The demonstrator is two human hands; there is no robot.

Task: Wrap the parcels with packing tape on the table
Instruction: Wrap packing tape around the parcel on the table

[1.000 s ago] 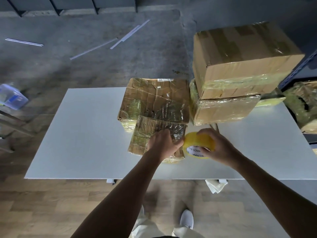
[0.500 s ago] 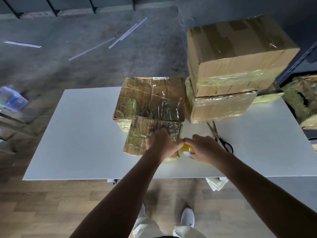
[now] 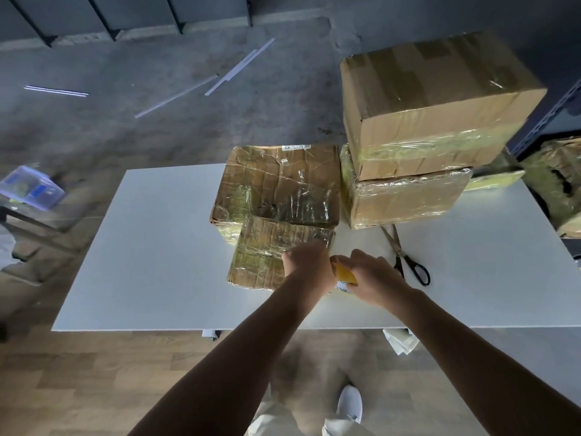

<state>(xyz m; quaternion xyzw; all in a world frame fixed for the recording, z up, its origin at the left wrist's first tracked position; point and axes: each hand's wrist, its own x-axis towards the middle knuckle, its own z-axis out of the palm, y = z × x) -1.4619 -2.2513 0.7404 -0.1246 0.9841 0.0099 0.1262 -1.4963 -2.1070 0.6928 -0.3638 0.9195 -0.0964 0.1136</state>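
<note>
The small parcel (image 3: pixel 267 258) lies near the front edge of the counter (image 3: pixel 157 262). My left hand (image 3: pixel 307 266) curls its fingers on the parcel's right end, and my right hand (image 3: pixel 374 275) grips the tape roll (image 3: pixel 344 274). I should pull the tape taut and press it flat.

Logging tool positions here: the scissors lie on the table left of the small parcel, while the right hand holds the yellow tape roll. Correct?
Not quite. In the head view the scissors lie on the table to the right of the small parcel, beyond the right hand, which does hold the yellow tape roll.
</note>
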